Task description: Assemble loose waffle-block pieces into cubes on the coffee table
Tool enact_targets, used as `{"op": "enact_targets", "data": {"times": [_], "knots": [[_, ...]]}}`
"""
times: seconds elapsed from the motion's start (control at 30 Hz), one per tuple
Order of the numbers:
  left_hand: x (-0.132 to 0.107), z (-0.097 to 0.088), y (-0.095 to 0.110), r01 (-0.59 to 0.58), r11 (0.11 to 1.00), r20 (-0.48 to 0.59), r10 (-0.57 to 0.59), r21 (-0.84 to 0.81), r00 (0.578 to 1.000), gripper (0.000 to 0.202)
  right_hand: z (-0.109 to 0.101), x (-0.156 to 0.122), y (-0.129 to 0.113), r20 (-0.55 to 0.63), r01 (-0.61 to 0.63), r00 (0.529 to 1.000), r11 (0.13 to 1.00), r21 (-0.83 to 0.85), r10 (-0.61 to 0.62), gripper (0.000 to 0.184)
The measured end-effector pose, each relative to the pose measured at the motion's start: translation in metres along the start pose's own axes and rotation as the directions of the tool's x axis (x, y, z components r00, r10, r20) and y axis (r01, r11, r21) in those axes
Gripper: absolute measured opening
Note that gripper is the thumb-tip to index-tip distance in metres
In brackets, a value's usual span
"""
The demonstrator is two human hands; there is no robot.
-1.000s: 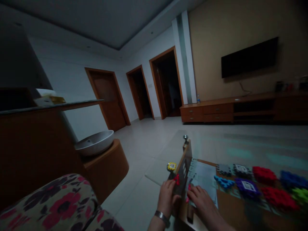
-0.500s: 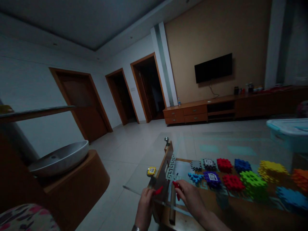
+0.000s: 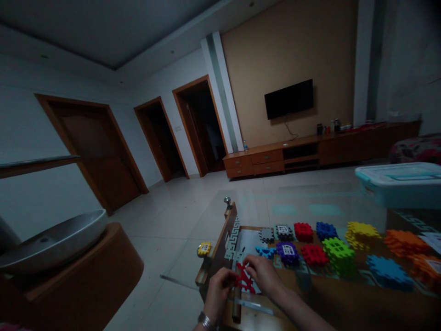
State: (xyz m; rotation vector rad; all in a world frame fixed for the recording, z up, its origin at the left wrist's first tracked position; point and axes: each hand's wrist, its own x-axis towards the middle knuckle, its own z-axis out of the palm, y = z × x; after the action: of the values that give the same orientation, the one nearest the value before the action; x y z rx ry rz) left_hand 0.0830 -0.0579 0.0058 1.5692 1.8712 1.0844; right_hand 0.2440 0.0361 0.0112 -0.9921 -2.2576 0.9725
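- Over the near end of a glass-topped table (image 3: 186,272), the two hands work close together, almost touching, with a red lattice piece (image 3: 245,279) between them.
- That piece lies just in front of the person, its long axis seeming to run from the upper left down to the lower right, though fingers hide part of it.
- Fingertips of the left hand (image 3: 217,289), which has a metal bracelet (image 3: 206,321) at the wrist, pinch the piece's left edge from the side.
- Fingers of the right hand (image 3: 263,271) reach over its upper edge from the right; whether they are clamped or only resting, I cannot tell.
- Neither hand is clearly nearer, since both are at the piece.
- Under it lies a white printed sheet (image 3: 248,243), beside a wooden strip with a key pattern (image 3: 230,234).
- A small yellow piece (image 3: 204,248) sits just beyond the left hand.
- To the right, well apart from the hands, coloured snap-together blocks stand in rows, including a green stack (image 3: 339,256) and a purple windowed block (image 3: 287,252).
- Farther right sits a lidded plastic box (image 3: 396,184).
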Motion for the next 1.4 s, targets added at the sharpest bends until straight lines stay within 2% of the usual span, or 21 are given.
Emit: {"op": "enact_targets", "data": {"times": [0.1, 0.27, 0.4, 0.47, 0.53, 0.6, 0.67, 0.77, 0.83, 0.93, 1.13, 1.23, 1.4], "knots": [[0.003, 0.004, -0.004, 0.041, 0.997, 0.006, -0.04, -0.061, 0.999, 0.024, 0.003, 0.002, 0.003, 0.009, 0.029, 1.0, 0.998, 0.047, -0.03, 0.026], [0.01, 0.004, -0.007, 0.211, 0.955, 0.072, -0.2, -0.209, 0.977, 0.024, -0.004, 0.002, -0.003, -0.124, 0.123, 0.987, 0.979, 0.162, -0.103, 0.029], [0.019, 0.0, -0.007, 0.293, 0.924, 0.12, -0.271, -0.247, 0.955, 0.016, -0.007, 0.004, -0.007, -0.031, 0.139, 0.99, 0.948, 0.288, -0.136, 0.02], [0.023, -0.001, -0.008, 0.33, 0.908, 0.141, -0.302, -0.26, 0.943, 0.012, -0.006, 0.005, -0.006, 0.033, 0.101, 0.992, 0.936, 0.336, -0.118, 0.015], [0.026, -0.002, -0.008, 0.351, 0.894, 0.16, -0.317, -0.278, 0.935, 0.013, -0.004, 0.007, -0.005, 0.049, 0.052, 0.996, 0.936, 0.349, -0.073, 0.015], [0.027, -0.002, -0.008, 0.359, 0.883, 0.178, -0.318, -0.302, 0.931, 0.016, -0.003, 0.008, -0.003, 0.038, 0.013, 0.999, 0.944, 0.329, -0.027, 0.016], [0.027, -0.002, -0.007, 0.355, 0.874, 0.185, -0.308, -0.332, 0.933, 0.019, -0.002, 0.008, 0.0, 0.045, -0.012, 0.999, 0.956, 0.294, -0.001, 0.025], [0.026, 0.0, -0.006, 0.335, 0.862, 0.182, -0.285, -0.381, 0.941, 0.027, -0.002, 0.007, 0.005, 0.082, 0.013, 0.996, 0.978, 0.208, -0.03, 0.04], [0.025, 0.001, -0.006, 0.32, 0.856, 0.184, -0.267, -0.405, 0.946, 0.034, -0.001, 0.006, 0.008, 0.092, 0.067, 0.993, 0.99, 0.127, -0.079, 0.043], [0.023, 0.002, -0.004, 0.302, 0.86, 0.202, -0.238, -0.41, 0.95, 0.035, 0.003, 0.006, 0.013, 0.097, 0.134, 0.986, 0.99, 0.043, -0.137, 0.04], [0.021, 0.001, -0.002, 0.27, 0.894, 0.217, -0.201, -0.359, 0.955, 0.023, 0.01, 0.006, 0.015, 0.064, 0.183, 0.981, 0.983, 0.012, -0.183, 0.028], [0.02, 0.001, -0.002, 0.257, 0.903, 0.226, -0.187, -0.344, 0.956, 0.023, 0.01, 0.006, 0.014, 0.08, 0.178, 0.981, 0.984, -0.013, -0.177, 0.023], [0.019, 0.001, -0.001, 0.222, 0.912, 0.24, -0.144, -0.344, 0.96, 0.029, 0.01, 0.006, 0.016, 0.121, 0.134, 0.984, 0.99, -0.035, -0.129, 0.024]]}}
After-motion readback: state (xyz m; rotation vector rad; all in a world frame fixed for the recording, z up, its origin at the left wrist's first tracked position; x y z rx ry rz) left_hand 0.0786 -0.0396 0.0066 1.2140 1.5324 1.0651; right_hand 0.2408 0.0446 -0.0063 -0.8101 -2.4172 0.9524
